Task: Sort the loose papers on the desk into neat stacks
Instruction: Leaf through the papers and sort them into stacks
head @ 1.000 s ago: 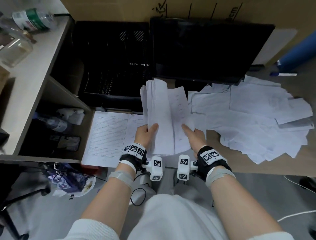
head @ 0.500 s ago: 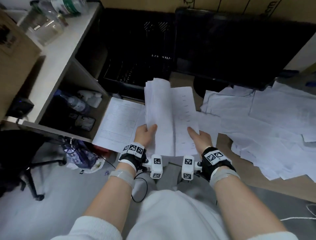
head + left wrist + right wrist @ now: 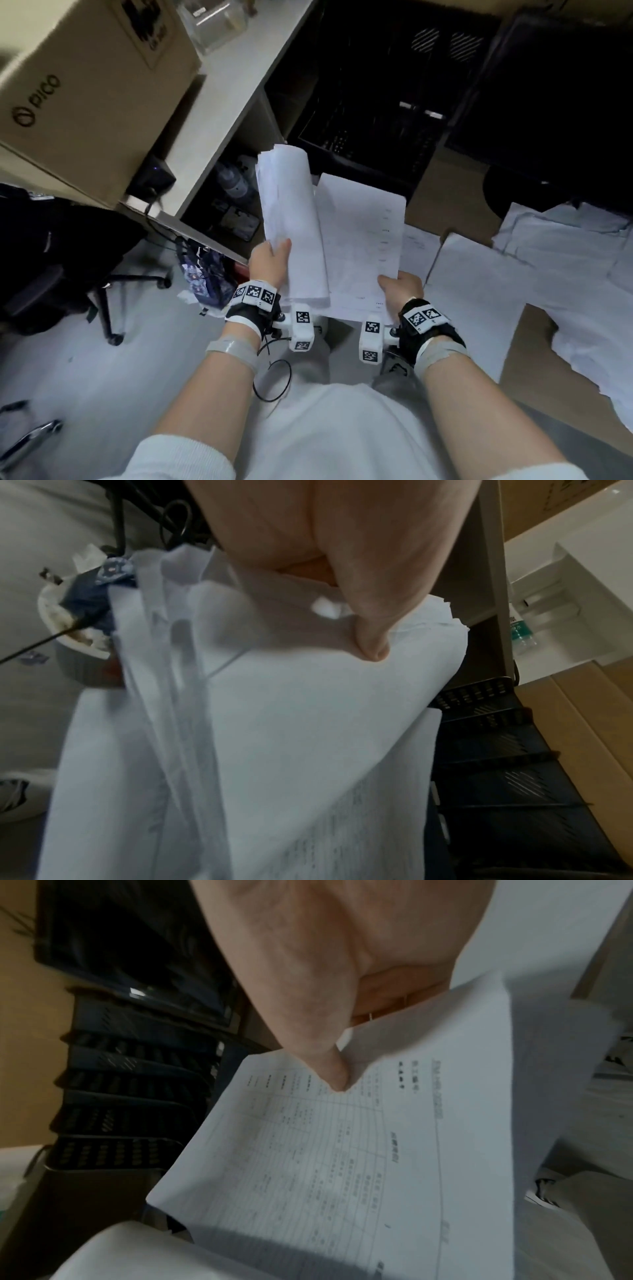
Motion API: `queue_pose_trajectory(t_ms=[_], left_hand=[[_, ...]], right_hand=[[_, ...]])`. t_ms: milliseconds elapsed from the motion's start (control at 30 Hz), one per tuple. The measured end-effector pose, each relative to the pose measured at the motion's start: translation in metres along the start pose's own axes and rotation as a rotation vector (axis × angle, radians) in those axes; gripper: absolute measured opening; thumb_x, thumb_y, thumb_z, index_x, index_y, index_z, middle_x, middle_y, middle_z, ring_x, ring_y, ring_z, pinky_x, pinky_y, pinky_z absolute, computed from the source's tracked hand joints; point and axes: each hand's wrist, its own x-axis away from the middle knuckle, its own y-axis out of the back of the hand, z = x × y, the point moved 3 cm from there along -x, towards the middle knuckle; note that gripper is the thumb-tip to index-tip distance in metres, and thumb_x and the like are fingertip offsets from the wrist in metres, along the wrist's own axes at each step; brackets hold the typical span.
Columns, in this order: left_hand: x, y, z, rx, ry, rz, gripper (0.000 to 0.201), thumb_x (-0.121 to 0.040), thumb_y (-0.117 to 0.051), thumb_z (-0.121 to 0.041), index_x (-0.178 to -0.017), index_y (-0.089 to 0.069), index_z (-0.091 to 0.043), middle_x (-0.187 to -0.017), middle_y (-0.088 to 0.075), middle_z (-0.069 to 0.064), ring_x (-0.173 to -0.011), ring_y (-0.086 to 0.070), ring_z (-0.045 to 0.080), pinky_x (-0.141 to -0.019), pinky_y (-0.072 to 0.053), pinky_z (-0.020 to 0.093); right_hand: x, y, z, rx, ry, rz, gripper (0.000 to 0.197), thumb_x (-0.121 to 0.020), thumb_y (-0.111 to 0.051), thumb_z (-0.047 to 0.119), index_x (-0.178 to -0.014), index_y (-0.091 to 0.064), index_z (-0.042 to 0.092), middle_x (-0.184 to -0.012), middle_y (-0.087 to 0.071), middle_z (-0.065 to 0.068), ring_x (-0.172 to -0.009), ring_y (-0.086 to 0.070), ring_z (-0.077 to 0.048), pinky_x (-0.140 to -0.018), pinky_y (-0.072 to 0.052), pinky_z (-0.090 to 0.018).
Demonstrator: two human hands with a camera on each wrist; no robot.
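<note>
While left hand (image 3: 269,262) grips bundle (image 3: 291,219), right hand (image 3: 402,286) pinches seemingly one sheet (image 3: 363,236).

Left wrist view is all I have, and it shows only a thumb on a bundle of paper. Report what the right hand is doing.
Observer: The right hand pinches the near corner of a single printed form, thumb on top. The form is held just to the right of your bundle.
Operator: Now give me the state of the desk.
Observer: In the head view, a wide spread of loose papers lies overlapping and unsorted on the brown desk, to the right of both hands.
</note>
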Motion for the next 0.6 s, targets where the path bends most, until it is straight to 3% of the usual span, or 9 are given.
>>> queue_pose_trajectory(t_ms=[133,233,333,433,500,600], left_hand=[[-0.037,0.024,0.008,-0.049,-0.049,0.055,0.035,-0.096,-0.061,-0.024,-0.068,-0.053,-0.004,-0.087,-0.065,0.033,-0.072,-0.056,0.037,-0.063,-0.035,0.031],[-0.062,0.032,0.017,-0.062,-0.047,0.119,0.031,-0.096,-0.061,-0.028,-0.079,-0.061,-0.003,-0.083,-0.066,0.021,-0.078,-0.06,0.029,-0.068,-0.043,0.034],[-0.084,0.038,0.029,-0.063,-0.028,0.178,0.035,-0.096,-0.062,-0.028,-0.068,-0.053,-0.011,-0.069,-0.057,0.004,-0.068,-0.053,0.02,-0.061,-0.038,0.028],[-0.096,0.043,0.032,-0.056,-0.037,0.194,0.04,-0.097,-0.061,-0.024,-0.061,-0.044,-0.017,-0.061,-0.047,-0.003,-0.059,-0.043,0.012,-0.052,-0.033,0.024],[-0.101,0.042,0.037,-0.048,-0.042,0.219,0.043,-0.098,-0.061,-0.024,-0.061,-0.041,-0.016,-0.06,-0.043,-0.003,-0.056,-0.038,0.01,-0.049,-0.033,0.019],[-0.111,0.035,0.047,-0.015,-0.039,0.275,0.039,-0.096,-0.063,-0.032,-0.072,-0.055,-0.002,-0.069,-0.059,0.014,-0.065,-0.049,0.016,-0.063,-0.046,0.032]], right_hand=[[-0.006,-0.053,0.009,0.029,-0.062,0.005,0.008,-0.086,-0.06,0.012,-0.079,-0.062,0.008,-0.085,-0.066,-0.008,-0.078,-0.059,-0.027,-0.071,-0.043,-0.03],[-0.01,-0.086,0.015,0.023,-0.088,0.004,0.009,-0.089,-0.059,0.012,-0.082,-0.061,0.007,-0.083,-0.063,-0.009,-0.078,-0.057,-0.027,-0.072,-0.041,-0.03],[-0.022,-0.114,0.017,0.002,-0.119,0.001,0.013,-0.091,-0.059,0.015,-0.087,-0.06,0.003,-0.09,-0.061,-0.011,-0.083,-0.056,-0.026,-0.075,-0.041,-0.03],[-0.032,-0.139,0.02,-0.003,-0.14,0.0,0.021,-0.09,-0.06,0.021,-0.076,-0.046,0.013,-0.09,-0.05,-0.006,-0.087,-0.048,-0.022,-0.076,-0.036,-0.029],[-0.034,-0.15,0.024,-0.013,-0.17,0.006,0.027,-0.091,-0.06,0.021,-0.073,-0.04,0.014,-0.084,-0.046,-0.003,-0.086,-0.048,-0.022,-0.075,-0.037,-0.029],[-0.03,-0.16,0.032,-0.04,-0.195,0.044,0.024,-0.086,-0.061,0.026,-0.077,-0.044,0.011,-0.089,-0.052,-0.006,-0.08,-0.052,-0.023,-0.072,-0.042,-0.031]])
